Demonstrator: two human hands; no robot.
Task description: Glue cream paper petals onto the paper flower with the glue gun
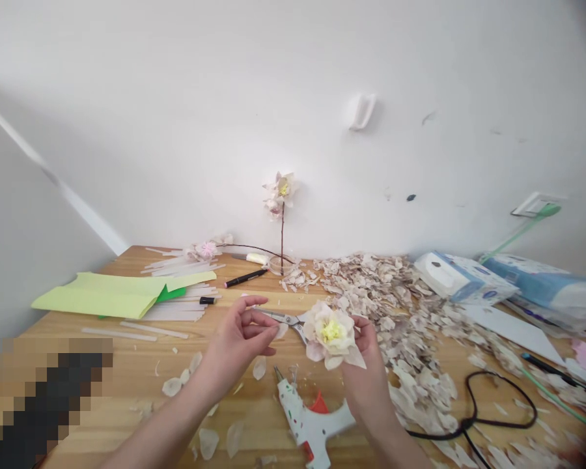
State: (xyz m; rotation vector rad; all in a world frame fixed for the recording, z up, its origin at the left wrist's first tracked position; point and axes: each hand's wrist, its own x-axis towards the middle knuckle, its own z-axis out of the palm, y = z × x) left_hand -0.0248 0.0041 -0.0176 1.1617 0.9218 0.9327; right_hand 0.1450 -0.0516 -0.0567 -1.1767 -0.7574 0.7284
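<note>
My right hand (pixel 368 371) holds a pale paper flower (pixel 332 333) with a yellow centre, its fingers closed round the base behind the petals. My left hand (pixel 241 339) is just left of it, thumb and fingers pinched on a small white petal (pixel 280 331). Between the hands, scissors (pixel 288 319) lie on the wooden table (pixel 127 365). A white patterned glue gun (pixel 310 423) with a red trigger lies below the hands, nozzle pointing up-left.
A heap of loose petals (pixel 395 299) covers the table's right side. Yellow-green paper sheets (pixel 107 293), white strips and a black marker (pixel 244 279) lie at left. Tissue packs (pixel 463 277) and a black cord (pixel 483 410) are at right. A finished flower on a stem (pixel 280 195) stands by the wall.
</note>
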